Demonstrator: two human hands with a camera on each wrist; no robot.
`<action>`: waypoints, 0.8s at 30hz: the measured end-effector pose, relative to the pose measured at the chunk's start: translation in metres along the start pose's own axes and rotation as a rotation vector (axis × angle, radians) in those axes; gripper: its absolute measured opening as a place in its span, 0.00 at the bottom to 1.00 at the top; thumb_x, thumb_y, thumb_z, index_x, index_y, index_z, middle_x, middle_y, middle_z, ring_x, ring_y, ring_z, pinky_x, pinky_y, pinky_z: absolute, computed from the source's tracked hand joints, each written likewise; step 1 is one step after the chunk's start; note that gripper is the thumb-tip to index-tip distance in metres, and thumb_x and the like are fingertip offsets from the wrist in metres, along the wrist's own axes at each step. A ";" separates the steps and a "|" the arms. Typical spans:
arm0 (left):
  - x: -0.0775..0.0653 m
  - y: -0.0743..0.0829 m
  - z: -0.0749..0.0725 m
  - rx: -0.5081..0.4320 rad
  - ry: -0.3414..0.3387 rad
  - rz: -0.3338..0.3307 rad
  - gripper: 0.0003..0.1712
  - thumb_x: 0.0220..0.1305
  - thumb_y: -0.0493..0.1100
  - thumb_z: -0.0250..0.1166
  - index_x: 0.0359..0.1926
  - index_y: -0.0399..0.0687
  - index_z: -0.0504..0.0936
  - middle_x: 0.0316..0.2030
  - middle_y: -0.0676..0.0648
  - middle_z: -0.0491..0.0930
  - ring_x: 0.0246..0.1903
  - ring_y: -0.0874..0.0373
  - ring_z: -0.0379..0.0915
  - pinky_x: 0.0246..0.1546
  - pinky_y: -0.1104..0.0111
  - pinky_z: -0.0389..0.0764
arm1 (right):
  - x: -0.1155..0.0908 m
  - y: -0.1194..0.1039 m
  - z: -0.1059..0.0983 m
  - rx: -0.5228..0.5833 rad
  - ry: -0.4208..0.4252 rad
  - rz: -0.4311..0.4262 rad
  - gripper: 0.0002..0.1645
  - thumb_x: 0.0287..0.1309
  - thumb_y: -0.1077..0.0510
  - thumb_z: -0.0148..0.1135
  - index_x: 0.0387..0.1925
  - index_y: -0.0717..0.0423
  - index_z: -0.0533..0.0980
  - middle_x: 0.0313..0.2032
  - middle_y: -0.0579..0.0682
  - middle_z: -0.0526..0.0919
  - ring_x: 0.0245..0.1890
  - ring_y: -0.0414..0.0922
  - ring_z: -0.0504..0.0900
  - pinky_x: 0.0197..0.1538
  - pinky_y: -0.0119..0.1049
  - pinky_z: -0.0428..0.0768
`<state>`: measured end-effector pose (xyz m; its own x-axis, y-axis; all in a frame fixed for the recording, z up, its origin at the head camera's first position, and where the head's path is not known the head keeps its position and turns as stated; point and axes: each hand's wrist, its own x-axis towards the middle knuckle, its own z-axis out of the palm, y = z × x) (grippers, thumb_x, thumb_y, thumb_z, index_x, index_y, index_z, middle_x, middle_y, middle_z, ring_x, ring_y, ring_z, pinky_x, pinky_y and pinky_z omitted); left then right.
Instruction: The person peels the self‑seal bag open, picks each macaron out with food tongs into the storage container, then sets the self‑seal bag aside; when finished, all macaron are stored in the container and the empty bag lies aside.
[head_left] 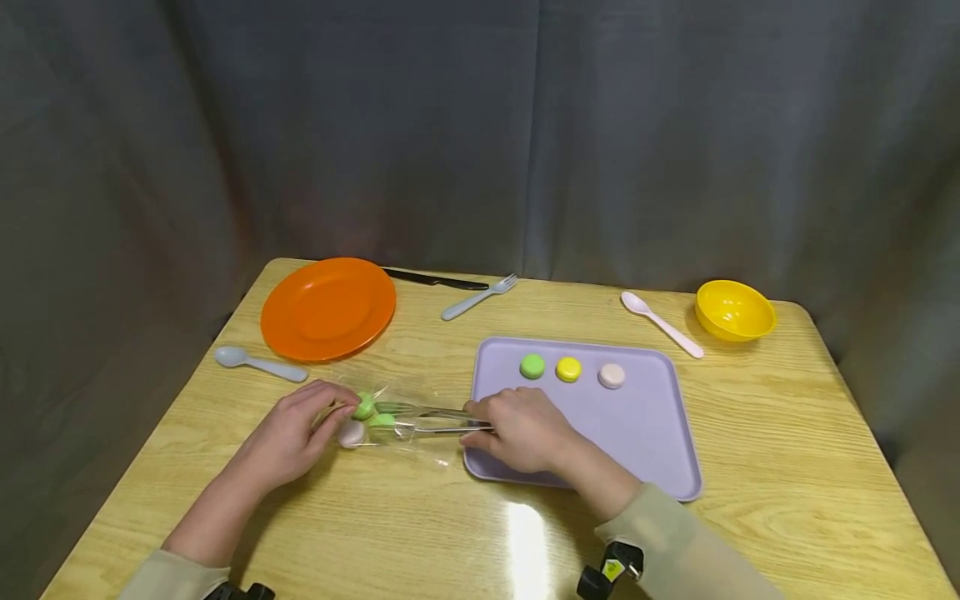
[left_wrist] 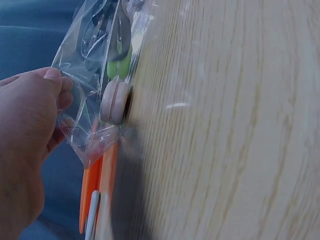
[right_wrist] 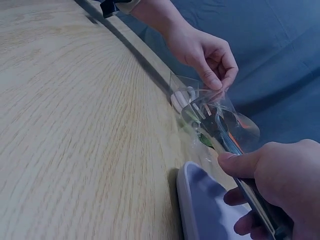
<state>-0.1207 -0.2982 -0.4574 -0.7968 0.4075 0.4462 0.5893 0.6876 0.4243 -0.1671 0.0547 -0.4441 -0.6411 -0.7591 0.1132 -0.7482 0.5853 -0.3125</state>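
Note:
My left hand (head_left: 296,429) pinches the corner of a clear plastic bag (left_wrist: 82,107) between thumb and fingers. Inside the bag lie a green macaron (head_left: 363,406), a second green macaron (head_left: 381,421) and a pale pink macaron (left_wrist: 115,102). Metal tongs (head_left: 442,430) reach into the bag from the right, their tips at the second green macaron; whether they squeeze it I cannot tell. My right hand (head_left: 525,429) grips the tongs above the left edge of a lilac tray (head_left: 585,417). On that tray sit a green macaron (head_left: 532,366), a yellow macaron (head_left: 568,369) and a pale pink macaron (head_left: 611,376).
An orange plate (head_left: 330,308) stands at the back left, a grey spoon (head_left: 262,363) before it. Behind lie a black knife (head_left: 438,279) and a grey fork (head_left: 480,297). A pink spoon (head_left: 662,325) and a yellow bowl (head_left: 735,312) are at the back right.

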 end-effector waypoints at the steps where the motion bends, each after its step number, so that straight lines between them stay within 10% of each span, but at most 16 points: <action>1: -0.001 0.000 0.000 0.003 -0.001 -0.006 0.12 0.67 0.30 0.72 0.47 0.49 0.85 0.45 0.57 0.85 0.47 0.59 0.82 0.47 0.62 0.84 | -0.001 0.000 0.000 -0.001 0.002 0.003 0.21 0.70 0.40 0.69 0.27 0.41 0.70 0.20 0.36 0.71 0.23 0.38 0.73 0.24 0.40 0.71; 24: -0.003 -0.002 0.000 0.010 0.002 -0.030 0.13 0.68 0.30 0.72 0.47 0.51 0.85 0.45 0.59 0.84 0.45 0.62 0.81 0.45 0.68 0.82 | -0.066 0.027 -0.044 -0.038 0.127 0.087 0.11 0.66 0.42 0.73 0.40 0.41 0.82 0.29 0.33 0.81 0.23 0.36 0.71 0.22 0.36 0.68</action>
<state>-0.1193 -0.3008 -0.4602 -0.8140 0.3850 0.4348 0.5633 0.7057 0.4298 -0.1522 0.1332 -0.4184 -0.7184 -0.6644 0.2061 -0.6933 0.6595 -0.2905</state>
